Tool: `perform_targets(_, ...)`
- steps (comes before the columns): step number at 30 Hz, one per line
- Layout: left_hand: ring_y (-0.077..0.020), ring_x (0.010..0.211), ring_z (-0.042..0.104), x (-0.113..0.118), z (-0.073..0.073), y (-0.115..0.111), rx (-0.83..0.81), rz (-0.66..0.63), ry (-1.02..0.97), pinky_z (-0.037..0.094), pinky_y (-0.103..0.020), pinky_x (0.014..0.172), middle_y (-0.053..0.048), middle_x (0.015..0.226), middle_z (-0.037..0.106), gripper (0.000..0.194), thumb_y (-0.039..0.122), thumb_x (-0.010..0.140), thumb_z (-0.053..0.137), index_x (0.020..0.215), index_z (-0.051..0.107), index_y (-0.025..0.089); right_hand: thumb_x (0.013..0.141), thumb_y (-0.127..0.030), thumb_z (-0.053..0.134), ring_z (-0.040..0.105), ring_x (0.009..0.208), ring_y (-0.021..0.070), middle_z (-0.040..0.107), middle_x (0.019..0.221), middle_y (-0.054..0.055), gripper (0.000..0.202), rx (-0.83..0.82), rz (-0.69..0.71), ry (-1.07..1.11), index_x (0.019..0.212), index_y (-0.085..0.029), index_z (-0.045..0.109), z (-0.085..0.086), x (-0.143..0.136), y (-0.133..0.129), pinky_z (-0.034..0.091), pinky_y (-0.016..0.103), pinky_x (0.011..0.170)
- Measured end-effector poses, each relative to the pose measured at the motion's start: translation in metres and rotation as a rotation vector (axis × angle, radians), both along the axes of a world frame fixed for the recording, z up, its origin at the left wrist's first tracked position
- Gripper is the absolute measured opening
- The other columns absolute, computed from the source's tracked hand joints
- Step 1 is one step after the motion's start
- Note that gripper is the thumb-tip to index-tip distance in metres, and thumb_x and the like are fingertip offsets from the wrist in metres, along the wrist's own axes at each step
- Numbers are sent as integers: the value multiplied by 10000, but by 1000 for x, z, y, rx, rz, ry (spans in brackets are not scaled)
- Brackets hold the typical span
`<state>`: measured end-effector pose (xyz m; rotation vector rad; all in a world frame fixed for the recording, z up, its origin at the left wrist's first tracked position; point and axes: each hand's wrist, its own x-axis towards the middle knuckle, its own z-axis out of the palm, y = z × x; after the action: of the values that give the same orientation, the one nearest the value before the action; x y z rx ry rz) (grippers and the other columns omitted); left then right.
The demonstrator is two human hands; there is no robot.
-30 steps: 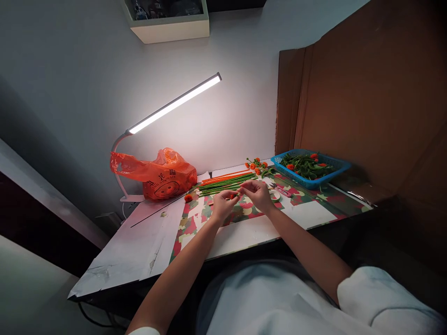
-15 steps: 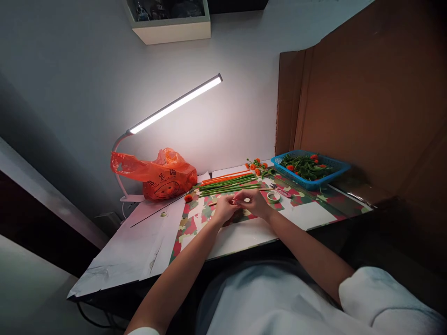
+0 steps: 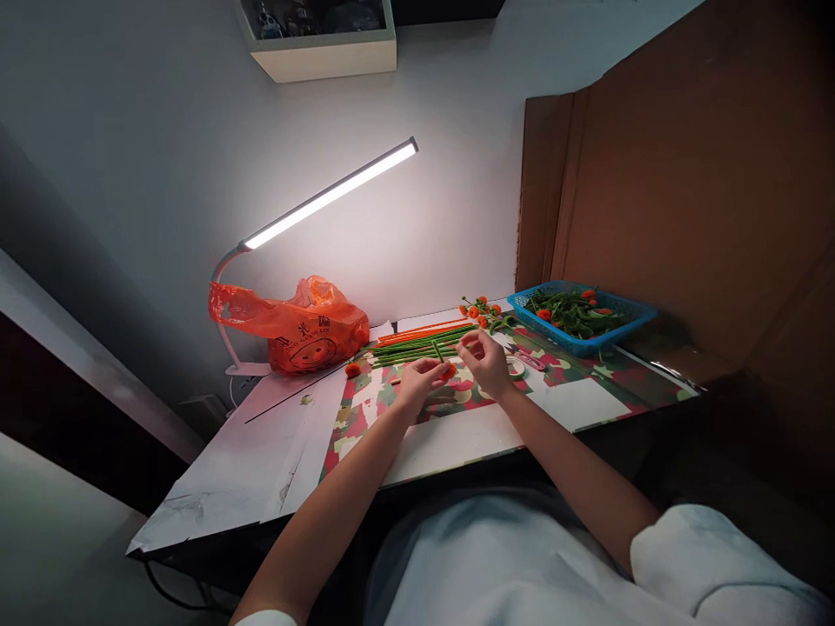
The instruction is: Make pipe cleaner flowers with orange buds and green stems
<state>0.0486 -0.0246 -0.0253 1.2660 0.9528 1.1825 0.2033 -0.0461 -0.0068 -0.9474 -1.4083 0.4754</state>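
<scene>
My left hand (image 3: pixel 419 382) is closed in a pinch on an orange flower (image 3: pixel 450 371) with a short green stem pointing up and away. Just to its right my right hand (image 3: pixel 486 361) is raised with thumb and fingers curled together, apart from the flower; what they hold, if anything, is too small to make out. Behind the hands lies a row of green stems (image 3: pixel 417 345) beside thin orange sticks (image 3: pixel 427 330). A roll of pale tape (image 3: pixel 517 369) is partly hidden by my right hand. One loose orange flower head (image 3: pixel 353 370) rests left of the stems.
A blue basket (image 3: pixel 583 347) of leafy orange flowers stands at the back right, with more orange flowers (image 3: pixel 481 311) beside it. Pink-handled scissors (image 3: pixel 531 360) lie near the tape. At the left are an orange plastic bag (image 3: pixel 313 335) and a lit lamp (image 3: pixel 332 193). Cardboard (image 3: pixel 678 191) walls the right side.
My hands were together and have moved apart, the right one rising slightly. The orange flower and its green stem now show in my left hand.
</scene>
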Motion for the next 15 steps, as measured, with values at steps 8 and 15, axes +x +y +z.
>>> perform_targets(8, -142, 726, 635, -1, 4, 2, -12, -1, -182, 523, -352, 823, -34, 741, 672, 350, 327, 489, 850, 718, 664, 140, 741, -357, 640, 538, 555, 127, 613, 645, -1, 180, -72, 156, -264, 773, -190, 579, -14, -3, 8, 400, 239, 512)
perform_targets(15, -131, 729, 630, 1, 7, 1, 95, 27, -237, 532, -367, 831, -8, 760, 661, 300, 305, 537, 806, 736, 639, 156, 757, -322, 617, 584, 604, 146, 631, 657, 11, 142, -69, 139, -181, 793, -185, 620, -6, -3, 5, 441, 253, 547)
